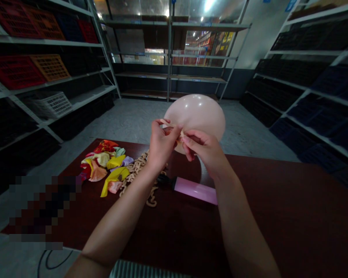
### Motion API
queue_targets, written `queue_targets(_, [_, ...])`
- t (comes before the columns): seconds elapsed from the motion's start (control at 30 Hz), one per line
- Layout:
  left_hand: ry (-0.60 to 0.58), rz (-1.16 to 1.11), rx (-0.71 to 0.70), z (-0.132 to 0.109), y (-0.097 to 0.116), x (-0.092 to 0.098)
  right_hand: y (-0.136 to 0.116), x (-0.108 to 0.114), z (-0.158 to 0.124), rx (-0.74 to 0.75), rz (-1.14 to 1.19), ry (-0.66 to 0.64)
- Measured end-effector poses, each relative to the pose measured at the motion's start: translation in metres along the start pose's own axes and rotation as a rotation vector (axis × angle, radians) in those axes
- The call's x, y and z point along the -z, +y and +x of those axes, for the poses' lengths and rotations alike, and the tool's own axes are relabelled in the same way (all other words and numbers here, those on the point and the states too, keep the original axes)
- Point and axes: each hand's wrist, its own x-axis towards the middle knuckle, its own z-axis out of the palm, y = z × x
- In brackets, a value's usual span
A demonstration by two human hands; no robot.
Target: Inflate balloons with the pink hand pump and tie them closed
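Lining the room on three sides, metal shelving racks (168, 58) stand around a grey floor (127, 119). The racks on the left carry red crates (14, 71), an orange crate (49, 66) and a white basket (50, 104) (those on the right hold dark bins, too dim to tell more).

A dark red-brown bench (278, 216) fills the lower part of the view, its far edge running across behind the hands. Above that far edge, about midway along it, a pink balloon (200, 112) is held in the air, inflated, round and glossy, clear of the bench top.

Near the far left corner lies a pile of limp balloons (107, 166) in red, yellow, orange, green and lilac. Just beside it, towards the middle of the bench, sits a heap of beige chain links (135, 170), partly hidden by the left forearm.

The left hand (162, 144) is closed, thumb and fingertips pinched on the balloon's neck (167, 123), which is drawn out into a thin strip. The right hand (204, 148) is closed too, thumb and forefinger nipping the neck where it meets the balloon's body. The two hands touch at the fingertips.

Below them a pink hand pump (194, 190) lies flat on the bench, nearer the far edge than the near one. Its black nozzle (164, 180) points towards the left edge, and the right forearm crosses its other end. Off the near left corner a dark cable (50, 260) loops on the floor.
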Motion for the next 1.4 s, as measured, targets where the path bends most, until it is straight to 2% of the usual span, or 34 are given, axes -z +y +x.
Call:
queue_targets(0.17, [-0.055, -0.096, 0.061, -0.003, 0.008, -0.003, 0.001, 0.001, 0.000, -0.054, 0.106, 0.073])
queue_targets(0.27, [-0.154, -0.088, -0.028, -0.006, 0.015, -0.001, 0.002, 0.003, 0.000, -0.057, 0.193, 0.109])
queue_targets(0.33, [-0.228, -0.004, -0.119, -0.008, 0.019, 0.002, 0.003, 0.004, 0.001, -0.055, 0.201, 0.133])
queue_targets(0.43, [-0.317, 0.258, -0.234, -0.010, 0.022, 0.004, 0.007, 0.004, 0.004, -0.055, 0.178, 0.169])
queue_targets(0.53, [-0.293, 0.456, -0.314, -0.013, 0.019, 0.003, 0.011, 0.004, 0.007, -0.008, 0.131, 0.208])
queue_targets(0.7, [-0.289, 0.573, -0.374, -0.015, 0.015, -0.001, 0.010, 0.002, 0.006, 0.071, -0.030, 0.269])
queue_targets(0.83, [-0.265, 0.751, -0.472, -0.016, 0.021, -0.001, 0.009, 0.001, 0.004, 0.129, -0.165, 0.321])
queue_targets(0.93, [-0.248, 0.854, -0.483, -0.017, 0.028, 0.002, 0.007, -0.002, 0.001, 0.165, -0.286, 0.344])
queue_targets(1.17, [-0.248, 0.887, -0.472, -0.016, 0.032, 0.010, 0.001, -0.011, -0.004, 0.242, -0.551, 0.408])
queue_targets(1.4, [-0.279, 0.836, -0.431, -0.015, 0.036, 0.010, 0.000, -0.008, -0.004, 0.268, -0.613, 0.420])
